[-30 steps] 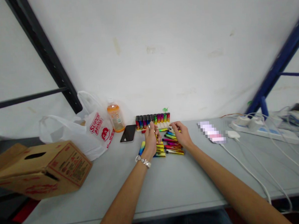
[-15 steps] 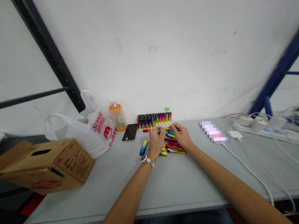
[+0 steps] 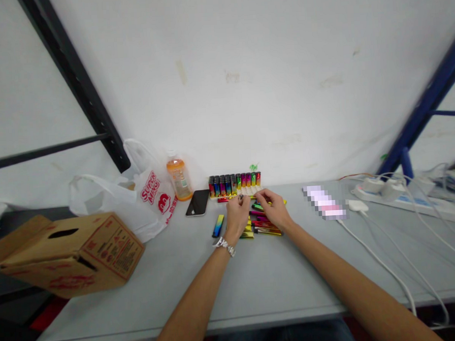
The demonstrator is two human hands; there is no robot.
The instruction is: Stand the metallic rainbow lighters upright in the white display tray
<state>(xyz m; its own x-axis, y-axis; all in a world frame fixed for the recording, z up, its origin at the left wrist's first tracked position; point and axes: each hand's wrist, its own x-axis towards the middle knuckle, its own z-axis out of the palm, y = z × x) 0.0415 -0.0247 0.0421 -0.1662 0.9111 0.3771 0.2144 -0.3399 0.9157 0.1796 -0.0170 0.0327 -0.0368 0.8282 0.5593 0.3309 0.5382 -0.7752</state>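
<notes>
My left hand point(image 3: 238, 211) is closed around a lighter, whose dark metal-topped end point(image 3: 241, 196) shows above the fingers. Its yellow body seems to run across to my right hand point(image 3: 272, 205), where thumb and fingers pinch together at the far end; the grip is partly hidden. Under and between the hands lies a loose pile of shiny coloured lighters point(image 3: 268, 230). One yellow-and-blue lighter point(image 3: 217, 226) lies apart on the left. Just behind, a white tray point(image 3: 247, 192) holds upright lighters point(image 3: 222, 185), packed on its left and in a single back row on its right.
Left of the tray are a black phone point(image 3: 197, 202), an orange-capped-looking drink bottle point(image 3: 179, 177), a white plastic bag point(image 3: 149, 205) and a cardboard box point(image 3: 72, 255). To the right lie a blurred-out phone point(image 3: 324, 202), a white charger point(image 3: 357, 205), cables and a power strip point(image 3: 412, 196).
Both hands stay close together over the pile, with only small finger movements. My right hand has shifted slightly left, and the view has tilted a little.
</notes>
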